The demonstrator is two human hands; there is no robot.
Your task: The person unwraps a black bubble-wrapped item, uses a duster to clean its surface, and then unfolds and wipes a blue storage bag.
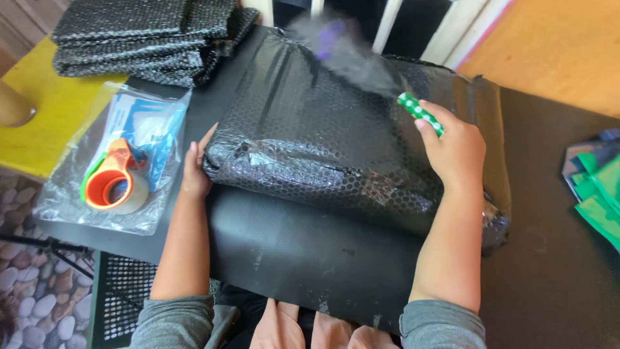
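Note:
A large parcel wrapped in black bubble wrap (323, 136) lies on a black table (303, 252) in front of me. My left hand (196, 169) rests flat against the parcel's left edge, fingers together. My right hand (455, 150) sits on the parcel's right side and grips a slim tool with a green, white-dotted handle (420, 113). The tool's far end is a grey and purple motion blur above the parcel, so its shape is unclear.
An orange tape dispenser (115, 184) lies on clear plastic bags with a blue-and-white packet (145, 126) at the left. Folded black bubble wrap (145, 39) is stacked at the back left on a yellow surface (39, 110). Green bags (597, 194) lie at the right edge.

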